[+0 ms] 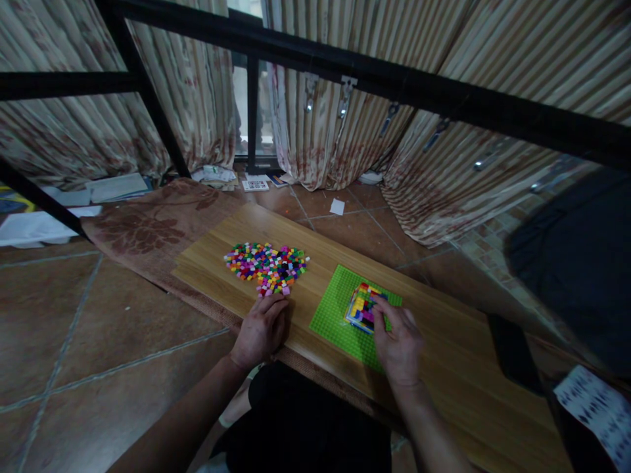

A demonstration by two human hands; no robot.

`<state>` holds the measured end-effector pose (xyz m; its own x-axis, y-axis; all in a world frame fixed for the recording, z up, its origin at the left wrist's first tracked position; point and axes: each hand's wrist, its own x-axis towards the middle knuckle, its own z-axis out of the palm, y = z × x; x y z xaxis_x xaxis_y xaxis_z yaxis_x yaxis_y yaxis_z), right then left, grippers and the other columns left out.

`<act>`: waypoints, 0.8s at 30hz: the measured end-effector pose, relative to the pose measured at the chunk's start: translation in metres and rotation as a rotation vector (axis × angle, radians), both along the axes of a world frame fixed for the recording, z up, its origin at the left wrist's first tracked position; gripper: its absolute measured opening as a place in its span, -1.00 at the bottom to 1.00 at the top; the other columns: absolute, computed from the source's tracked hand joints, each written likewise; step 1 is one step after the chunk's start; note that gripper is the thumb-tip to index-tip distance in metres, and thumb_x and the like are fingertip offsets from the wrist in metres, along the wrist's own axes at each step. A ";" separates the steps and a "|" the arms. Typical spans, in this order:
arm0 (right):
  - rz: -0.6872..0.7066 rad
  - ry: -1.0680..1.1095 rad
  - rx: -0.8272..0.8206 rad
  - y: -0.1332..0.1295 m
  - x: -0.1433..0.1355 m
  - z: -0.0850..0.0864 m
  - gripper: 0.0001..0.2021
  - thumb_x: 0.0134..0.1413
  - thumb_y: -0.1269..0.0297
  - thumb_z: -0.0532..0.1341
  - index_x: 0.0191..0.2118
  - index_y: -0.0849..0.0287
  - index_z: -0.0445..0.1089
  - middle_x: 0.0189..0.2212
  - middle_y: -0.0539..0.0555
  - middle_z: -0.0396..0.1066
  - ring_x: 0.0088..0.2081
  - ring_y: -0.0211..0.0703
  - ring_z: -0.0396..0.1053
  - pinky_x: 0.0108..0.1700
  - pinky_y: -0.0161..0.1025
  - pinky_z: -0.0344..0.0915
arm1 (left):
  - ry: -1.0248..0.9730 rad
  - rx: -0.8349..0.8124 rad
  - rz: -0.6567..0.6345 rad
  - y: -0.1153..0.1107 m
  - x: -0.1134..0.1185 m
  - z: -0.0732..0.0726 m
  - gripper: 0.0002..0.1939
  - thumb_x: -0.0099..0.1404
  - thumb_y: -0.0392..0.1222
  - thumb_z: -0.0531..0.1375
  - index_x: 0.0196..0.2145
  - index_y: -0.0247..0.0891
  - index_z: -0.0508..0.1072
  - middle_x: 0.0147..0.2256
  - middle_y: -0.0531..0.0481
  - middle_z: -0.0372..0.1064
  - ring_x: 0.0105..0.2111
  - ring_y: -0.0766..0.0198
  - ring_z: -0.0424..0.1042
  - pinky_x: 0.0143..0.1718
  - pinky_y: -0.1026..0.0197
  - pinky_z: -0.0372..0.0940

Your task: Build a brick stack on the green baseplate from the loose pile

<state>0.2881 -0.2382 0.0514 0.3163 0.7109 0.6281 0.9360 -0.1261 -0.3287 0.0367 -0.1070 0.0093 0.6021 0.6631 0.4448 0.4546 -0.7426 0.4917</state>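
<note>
A loose pile of small multicoloured toy bricks (pixel 266 266) lies on the wooden table. At its near edge rests my left hand (pixel 261 328), fingers curled together by a few pink bricks; whatever they hold is hidden. On a green studded baseplate (pixel 328 318) stands a low, roughly square build of coloured bricks (pixel 359 305), with yellow, red, blue and purple on top. Over the right side of this build, my right hand (pixel 400 341) has thumb and forefinger pinched together at its upper surface. Anything between those fingertips is too small to make out.
The wooden table (pixel 444 328) runs diagonally over a patterned brown cloth (pixel 148 223). A dark flat object (pixel 515 355) lies toward its right end, near a printed sheet (pixel 596 410). Black metal bars (pixel 394 72) cross above, before striped curtains (pixel 335 131). Papers (pixel 118 187) lie at the left.
</note>
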 end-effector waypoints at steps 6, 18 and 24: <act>-0.015 0.028 -0.019 0.001 0.000 0.001 -0.75 0.24 0.29 0.09 -0.07 0.10 0.46 -0.37 0.06 0.50 -0.33 -0.16 0.36 -0.22 -0.20 0.31 | -0.004 -0.004 0.001 0.000 0.000 0.000 -0.74 0.32 -0.29 0.04 -0.07 -0.24 0.41 -0.02 -0.14 0.37 0.01 0.11 0.36 0.08 -0.03 0.31; 0.011 0.091 -0.040 0.000 0.002 -0.001 -0.72 0.25 0.29 0.07 -0.01 0.14 0.43 -0.33 0.09 0.51 -0.28 -0.15 0.40 -0.17 -0.18 0.36 | -0.029 0.022 0.004 0.002 0.001 -0.001 -0.77 0.31 -0.30 0.04 -0.13 -0.25 0.42 -0.06 -0.14 0.38 -0.04 0.13 0.38 0.04 0.01 0.33; -0.046 0.166 0.119 -0.013 -0.003 -0.002 -0.76 0.22 0.25 0.14 -0.05 0.12 0.44 -0.22 0.12 0.52 -0.22 -0.16 0.46 -0.13 -0.16 0.39 | -0.035 0.024 -0.006 0.003 0.000 -0.005 -0.76 0.30 -0.30 0.06 -0.11 -0.23 0.43 -0.04 -0.13 0.38 -0.03 0.12 0.37 0.03 0.00 0.34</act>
